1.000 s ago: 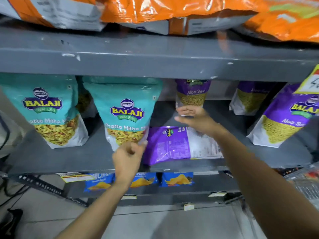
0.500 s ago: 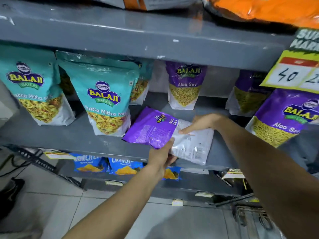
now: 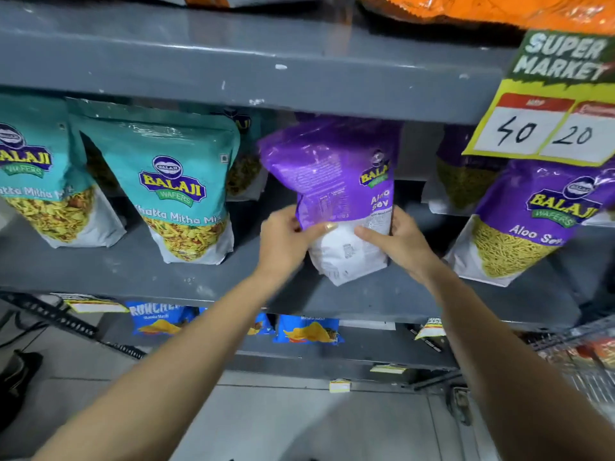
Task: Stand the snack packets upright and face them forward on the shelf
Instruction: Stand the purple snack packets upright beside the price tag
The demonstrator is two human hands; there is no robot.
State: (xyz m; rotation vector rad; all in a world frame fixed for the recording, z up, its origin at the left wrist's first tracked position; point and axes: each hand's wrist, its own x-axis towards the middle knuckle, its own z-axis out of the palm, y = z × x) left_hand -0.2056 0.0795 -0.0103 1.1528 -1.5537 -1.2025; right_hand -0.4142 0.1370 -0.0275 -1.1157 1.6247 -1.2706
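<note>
A purple Aloo Sev packet [image 3: 336, 181] is upright at the middle of the grey shelf [image 3: 133, 271], its printed back side turned toward me. My left hand [image 3: 286, 237] grips its lower left edge and my right hand [image 3: 396, 241] grips its lower right edge. Its white bottom is just above or touching the shelf board; I cannot tell which. Two teal Khatta Mitha Mix packets [image 3: 179, 194] [image 3: 36, 181] stand face-forward to the left. Another purple Aloo Sev packet [image 3: 529, 224] stands facing forward on the right.
More purple packets [image 3: 462, 181] stand further back on the shelf. A yellow price sign [image 3: 549, 101] hangs from the upper shelf edge at the right. Orange packets [image 3: 482, 8] lie on the shelf above. Blue chip packets [image 3: 306, 331] sit on the lower shelf.
The purple packet was lying flat on the shelf; both hands have lifted it up onto its bottom end. My left hand shifted from the teal packet to the purple one.
</note>
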